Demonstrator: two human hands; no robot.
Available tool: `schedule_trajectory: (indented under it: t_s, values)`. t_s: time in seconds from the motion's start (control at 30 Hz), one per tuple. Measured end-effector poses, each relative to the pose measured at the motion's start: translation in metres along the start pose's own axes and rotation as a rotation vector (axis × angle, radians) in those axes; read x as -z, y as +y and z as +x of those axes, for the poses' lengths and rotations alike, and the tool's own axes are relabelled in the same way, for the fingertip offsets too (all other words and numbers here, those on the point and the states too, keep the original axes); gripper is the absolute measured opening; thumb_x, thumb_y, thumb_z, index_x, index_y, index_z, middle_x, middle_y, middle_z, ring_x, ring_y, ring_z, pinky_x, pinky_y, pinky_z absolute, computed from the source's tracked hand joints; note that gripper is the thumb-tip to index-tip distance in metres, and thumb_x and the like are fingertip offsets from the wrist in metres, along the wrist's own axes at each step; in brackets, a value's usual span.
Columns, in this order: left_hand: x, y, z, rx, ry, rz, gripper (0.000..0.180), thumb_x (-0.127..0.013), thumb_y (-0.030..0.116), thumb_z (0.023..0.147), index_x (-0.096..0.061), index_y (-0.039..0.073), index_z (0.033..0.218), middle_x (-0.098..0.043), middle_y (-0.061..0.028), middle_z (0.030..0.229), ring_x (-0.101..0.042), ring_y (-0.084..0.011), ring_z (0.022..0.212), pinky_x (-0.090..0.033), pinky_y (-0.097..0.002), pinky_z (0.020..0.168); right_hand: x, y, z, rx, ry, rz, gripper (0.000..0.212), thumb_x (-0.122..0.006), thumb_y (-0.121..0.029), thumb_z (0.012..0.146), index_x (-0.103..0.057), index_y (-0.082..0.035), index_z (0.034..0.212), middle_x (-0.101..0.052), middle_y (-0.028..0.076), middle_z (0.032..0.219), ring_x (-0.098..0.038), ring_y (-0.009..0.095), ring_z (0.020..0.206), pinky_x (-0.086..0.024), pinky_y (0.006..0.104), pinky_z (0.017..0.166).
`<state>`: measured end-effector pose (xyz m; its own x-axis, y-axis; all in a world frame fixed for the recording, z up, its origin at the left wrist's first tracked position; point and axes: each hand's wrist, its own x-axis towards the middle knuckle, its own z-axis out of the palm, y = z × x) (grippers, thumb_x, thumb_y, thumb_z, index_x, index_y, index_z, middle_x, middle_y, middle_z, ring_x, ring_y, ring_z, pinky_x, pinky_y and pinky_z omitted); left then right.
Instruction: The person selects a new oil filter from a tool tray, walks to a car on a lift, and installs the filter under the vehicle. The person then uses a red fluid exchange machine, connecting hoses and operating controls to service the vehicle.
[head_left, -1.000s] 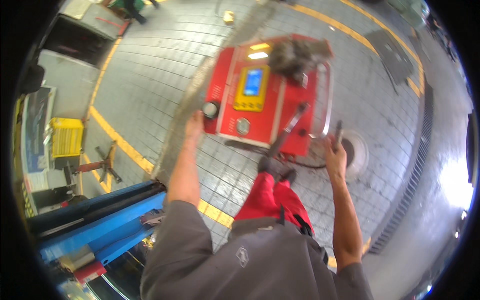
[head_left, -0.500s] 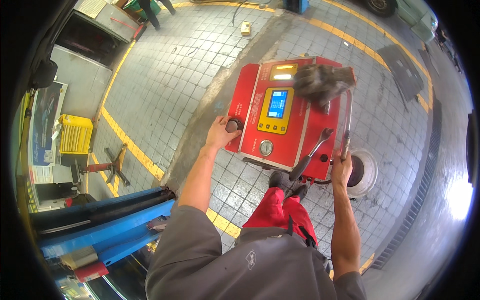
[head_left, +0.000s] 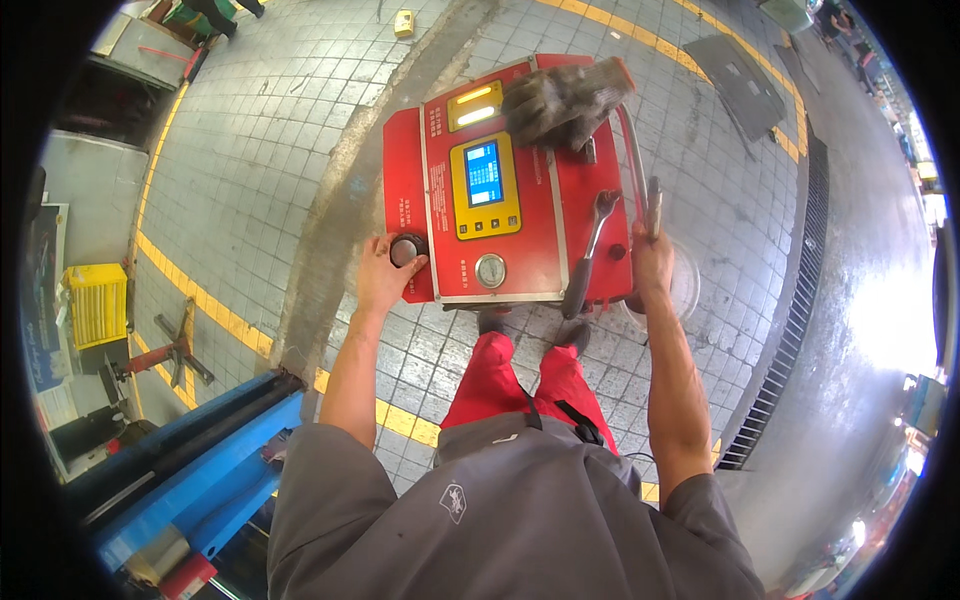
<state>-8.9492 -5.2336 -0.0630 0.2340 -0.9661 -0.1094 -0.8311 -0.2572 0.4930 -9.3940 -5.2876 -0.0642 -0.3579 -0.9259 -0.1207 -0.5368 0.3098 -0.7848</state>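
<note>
A red machine (head_left: 545,245) with a yellow-framed screen (head_left: 485,174) and a round gauge (head_left: 490,270) stands in front of me. At its left edge my left hand (head_left: 378,282) has its thumb and fingers around a round black cap (head_left: 404,251). On the other side, my right hand (head_left: 655,264) is closed around a slim metal rod-like piece (head_left: 654,205), whose upper end sticks out above the fist. A pale tube (head_left: 633,145) curves along beside it. A ratchet wrench (head_left: 592,250) and dirty grey work gloves (head_left: 562,102) lie on the machine's top, touched by neither hand.
Behind my right hand a round pale container (head_left: 686,285) sits on the tiled floor. A blue lift beam (head_left: 230,480) and a red stand (head_left: 150,358) are at the left. Right of the machine runs a floor grate (head_left: 775,380); a dark mat (head_left: 735,85) lies farther off.
My view has shifted, so the machine appears farther left and higher. Both hands keep their places, the left at the black cap and the right on the metal piece.
</note>
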Motion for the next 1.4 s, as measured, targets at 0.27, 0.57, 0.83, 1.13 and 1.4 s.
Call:
schedule_trajectory:
  t_s: [0.27, 0.57, 0.83, 1.13, 1.4]
  values:
    - [-0.074, 0.051, -0.082, 0.018, 0.131, -0.157, 0.065, -0.09, 0.036, 0.076, -0.06, 0.001, 0.122, -0.058, -0.0219, 0.116, -0.06, -0.0421, 0.106, -0.051, -0.0488, 0.091, 0.056, 0.028, 0.08, 0.071, -0.197, -0.07, 0.044, -0.064, -0.045, 0.1, -0.063, 0.0, 0.102, -0.055, 0.006, 0.072, -0.052, 0.018, 0.071, -0.046, 0.0393, 0.066]
    - [-0.128, 0.107, -0.134, 0.093, 0.166, -0.056, 0.081, -0.087, 0.048, 0.078, -0.052, -0.011, 0.121, -0.054, -0.0273, 0.116, -0.055, -0.0431, 0.111, -0.048, -0.049, 0.096, 0.082, 0.021, 0.142, 0.111, -0.329, -0.036, 0.046, -0.066, -0.045, 0.1, -0.061, 0.0, 0.095, -0.047, -0.002, 0.074, -0.042, 0.013, 0.074, -0.039, 0.0336, 0.067]
    - [-0.15, 0.14, -0.15, 0.048, 0.147, -0.131, 0.078, -0.084, 0.047, 0.083, -0.046, -0.011, 0.118, -0.05, -0.0283, 0.115, -0.054, -0.0429, 0.107, -0.051, -0.0466, 0.091, 0.087, 0.031, 0.17, 0.149, -0.326, 0.168, 0.052, -0.065, -0.053, 0.1, -0.069, -0.004, 0.119, -0.053, -0.004, 0.085, -0.045, 0.01, 0.079, -0.041, 0.029, 0.071]
    - [-0.156, 0.142, -0.149, -0.047, 0.216, -0.047, 0.076, -0.084, 0.049, 0.081, -0.049, -0.009, 0.116, -0.053, -0.0258, 0.115, -0.059, -0.0435, 0.106, -0.055, -0.0474, 0.087, 0.142, 0.067, 0.176, 0.008, 0.028, 0.312, 0.044, -0.06, -0.05, 0.104, -0.072, -0.015, 0.128, -0.054, -0.003, 0.083, -0.042, 0.006, 0.059, -0.038, 0.0247, 0.053]
    - [-0.135, 0.141, -0.147, -0.038, 0.103, -0.028, 0.067, -0.082, 0.045, 0.083, -0.054, -0.004, 0.119, -0.053, -0.026, 0.122, -0.057, -0.0439, 0.114, -0.052, -0.0493, 0.093, 0.242, 0.116, 0.096, -0.011, 0.359, 0.778, 0.025, -0.056, -0.021, 0.107, -0.069, -0.008, 0.124, -0.043, -0.006, 0.077, -0.038, 0.005, 0.061, -0.035, 0.023, 0.051]
